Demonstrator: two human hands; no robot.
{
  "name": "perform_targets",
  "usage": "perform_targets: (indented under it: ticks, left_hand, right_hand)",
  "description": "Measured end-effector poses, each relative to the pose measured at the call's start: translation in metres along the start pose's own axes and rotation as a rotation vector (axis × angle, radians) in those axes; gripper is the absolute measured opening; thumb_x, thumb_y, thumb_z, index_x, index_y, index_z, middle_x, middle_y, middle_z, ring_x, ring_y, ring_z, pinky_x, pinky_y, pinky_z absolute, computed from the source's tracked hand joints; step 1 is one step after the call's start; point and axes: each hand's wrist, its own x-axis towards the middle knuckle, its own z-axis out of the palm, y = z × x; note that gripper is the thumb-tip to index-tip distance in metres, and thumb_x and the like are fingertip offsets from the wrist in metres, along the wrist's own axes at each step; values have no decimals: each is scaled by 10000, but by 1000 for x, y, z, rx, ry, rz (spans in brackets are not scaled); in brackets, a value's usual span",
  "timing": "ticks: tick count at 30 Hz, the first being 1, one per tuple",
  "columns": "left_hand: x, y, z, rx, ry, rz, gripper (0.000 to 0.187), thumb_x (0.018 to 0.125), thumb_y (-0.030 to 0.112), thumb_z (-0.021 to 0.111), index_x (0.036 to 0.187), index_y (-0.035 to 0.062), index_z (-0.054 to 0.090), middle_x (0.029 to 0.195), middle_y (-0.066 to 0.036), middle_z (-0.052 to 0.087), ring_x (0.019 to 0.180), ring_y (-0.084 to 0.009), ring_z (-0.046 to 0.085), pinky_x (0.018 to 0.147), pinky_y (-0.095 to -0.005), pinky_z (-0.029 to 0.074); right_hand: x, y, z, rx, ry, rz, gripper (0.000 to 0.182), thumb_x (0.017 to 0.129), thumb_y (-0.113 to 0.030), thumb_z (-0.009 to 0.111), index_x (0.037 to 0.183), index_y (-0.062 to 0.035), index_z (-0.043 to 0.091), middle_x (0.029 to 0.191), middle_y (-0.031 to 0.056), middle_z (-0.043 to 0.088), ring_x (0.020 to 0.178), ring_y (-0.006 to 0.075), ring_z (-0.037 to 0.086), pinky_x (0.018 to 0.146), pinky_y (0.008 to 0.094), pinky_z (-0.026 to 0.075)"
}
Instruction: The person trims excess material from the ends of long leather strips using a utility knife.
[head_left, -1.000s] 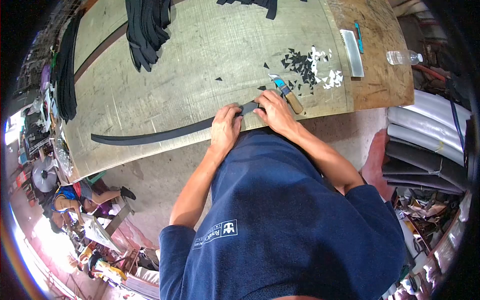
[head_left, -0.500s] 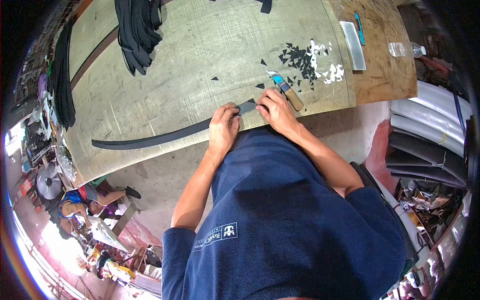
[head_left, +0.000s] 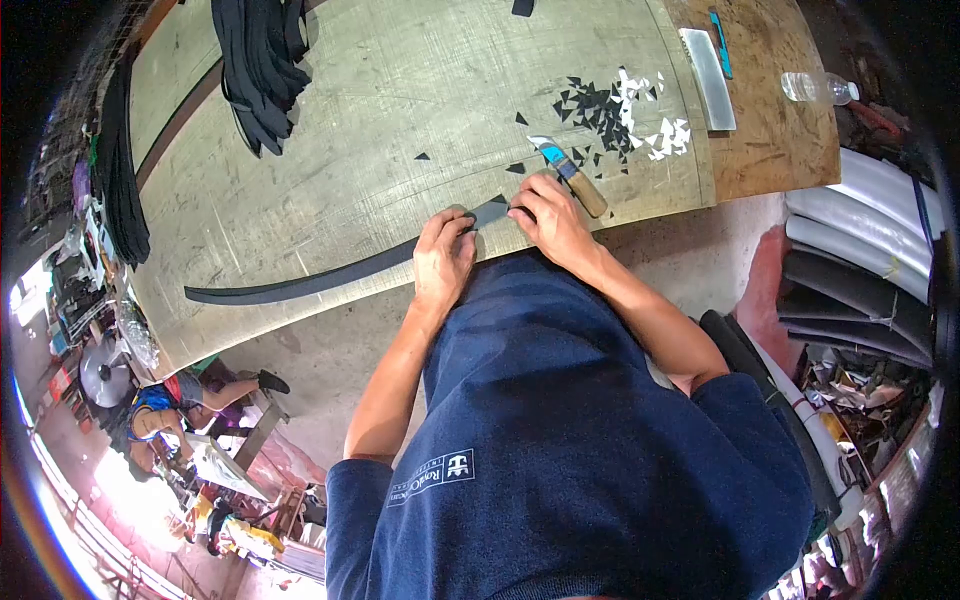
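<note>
A long dark strip [head_left: 310, 281] lies along the near edge of the table [head_left: 400, 110], curving off to the left. Near its right end my left hand [head_left: 443, 258] is closed on it with bent fingers. A short grey piece [head_left: 490, 214] shows between my two hands. At that piece's right end my right hand [head_left: 550, 218] pinches with its fingertips; what exactly they grip is hidden. Just beyond my right hand lies a knife [head_left: 580, 188] with a wooden handle and a blue-wrapped blade. Black triangular scraps [head_left: 605, 115] and white ones [head_left: 668, 140] are scattered past it.
Bundles of dark strips [head_left: 258, 75] lie at the upper left. On the right are a clear ruler-like plate [head_left: 708, 80], a blue cutter [head_left: 721, 45] and a plastic bottle [head_left: 815, 88]. Rolls of material [head_left: 855, 215] stand beyond. Another person [head_left: 165, 415] is at the lower left.
The view has shifted slightly. Both hands stay at the strip's right end with almost the same grip, and the strip has hardly moved.
</note>
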Motion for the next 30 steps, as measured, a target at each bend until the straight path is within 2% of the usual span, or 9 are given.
perform_targets:
  ticks: [3, 6, 10, 12, 22, 30]
  left_hand:
    - [0, 0, -1, 12, -1, 8, 222, 778, -19, 687, 1000, -10, 679, 1104, -149, 645, 1025, -331, 637, 888, -390, 525]
    - [0, -2, -1, 70, 7, 66, 223, 807, -20, 702, 1027, -28, 667, 1125, -153, 644, 958, -277, 671, 823, -339, 563]
    - [1, -1, -1, 74, 9, 59, 217, 797, -13, 702, 1011, -17, 673, 1116, -150, 646, 988, -303, 657, 856, -366, 543]
    - [1, 2, -1, 68, 18, 59, 211, 780, -11, 697, 990, -6, 677, 1099, -146, 643, 1018, -328, 635, 890, -397, 519]
    - [0, 3, -2, 83, 15, 55, 202, 790, -10, 702, 991, -3, 684, 1108, -144, 645, 1024, -330, 637, 883, -400, 525]
    - [0, 3, -3, 95, 11, 61, 220, 777, -28, 704, 995, -6, 690, 1115, -142, 648, 1025, -325, 634, 888, -397, 523]
  right_hand:
    - [0, 1, 0, -5, -15, 8, 168, 781, -58, 750, 894, 23, 656, 951, 137, 579, 925, 330, 578, 802, 418, 482]
    - [1, 0, 0, -1, -34, 24, 187, 786, -88, 756, 915, 15, 667, 958, 135, 586, 931, 327, 581, 811, 414, 486]
    - [3, -2, -1, 4, -53, 51, 232, 809, -167, 744, 937, 11, 668, 948, 129, 571, 943, 317, 564, 832, 424, 468]
    - [3, -2, 0, -9, -49, 45, 229, 808, -164, 744, 935, 10, 666, 947, 129, 570, 935, 318, 563, 829, 424, 468]
    - [5, -2, -2, -1, -69, 52, 224, 807, -152, 746, 927, 11, 651, 940, 130, 567, 915, 324, 564, 817, 430, 464]
    - [8, -6, -2, -27, -49, 69, 276, 809, -152, 744, 1042, -28, 662, 956, 123, 578, 926, 319, 566, 823, 432, 467]
